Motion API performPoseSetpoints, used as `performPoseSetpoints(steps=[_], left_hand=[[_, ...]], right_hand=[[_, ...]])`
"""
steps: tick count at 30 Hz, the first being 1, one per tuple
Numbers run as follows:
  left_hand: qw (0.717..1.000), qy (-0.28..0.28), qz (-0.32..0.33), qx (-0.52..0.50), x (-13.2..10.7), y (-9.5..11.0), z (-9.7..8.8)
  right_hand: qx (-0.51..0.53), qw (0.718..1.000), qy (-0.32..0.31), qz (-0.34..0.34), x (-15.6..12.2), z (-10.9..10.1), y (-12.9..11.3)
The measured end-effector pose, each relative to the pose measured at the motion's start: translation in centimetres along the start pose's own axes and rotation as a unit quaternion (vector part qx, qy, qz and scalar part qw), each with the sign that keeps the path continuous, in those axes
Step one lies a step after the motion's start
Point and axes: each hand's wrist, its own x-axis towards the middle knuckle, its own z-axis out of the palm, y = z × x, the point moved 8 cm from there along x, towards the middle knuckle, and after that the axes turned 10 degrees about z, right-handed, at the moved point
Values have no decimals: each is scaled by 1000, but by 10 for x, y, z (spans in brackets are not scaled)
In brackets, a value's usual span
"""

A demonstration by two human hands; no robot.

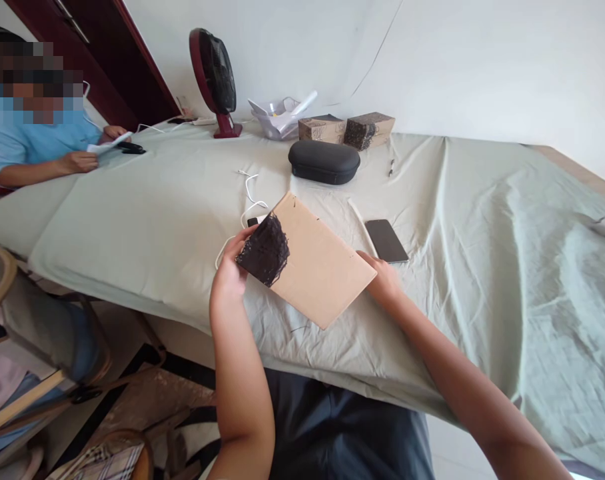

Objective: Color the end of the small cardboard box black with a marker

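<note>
Between my hands is a piece of brown cardboard (322, 257), tilted above the table, with a patch of black scribbling (267, 250) over its left corner. Only its broad face shows, so I cannot tell whether it is a flat sheet or a box. My left hand (232, 263) grips the blackened left end, fingers wrapped over the far edge. At the right end, my right hand (381, 277) holds the edge, with its fingers partly hidden behind the cardboard. A dark phone (386, 241) lies just beyond my right hand. A white cable (250, 197) curls behind the cardboard.
On the cloth-covered table (482, 267) stand a black zip case (324, 161), two cardboard boxes (370, 130), a plastic basket (277, 120) and a fan (215, 80). A pen (392, 167) lies right. A person in blue (12, 147) sits left, holding paper. Chairs (47, 333) stand lower left.
</note>
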Motion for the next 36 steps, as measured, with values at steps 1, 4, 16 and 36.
performPoseSetpoints(steps=[1,4,16,36], left_hand=[[1000,5,-1,3,-1,1,-1],[1000,19,-7,9,-3,2,-5],[1000,19,11,5,-5,7,-5],[997,39,-42,47,-18,29,24]], right_hand=[[-6,1000,4,6,2,0,0],[-10,1000,8,-3,6,1,-3],[-31,999,14,1,0,-8,4],[576,786,81,-208,-46,-143,-29]])
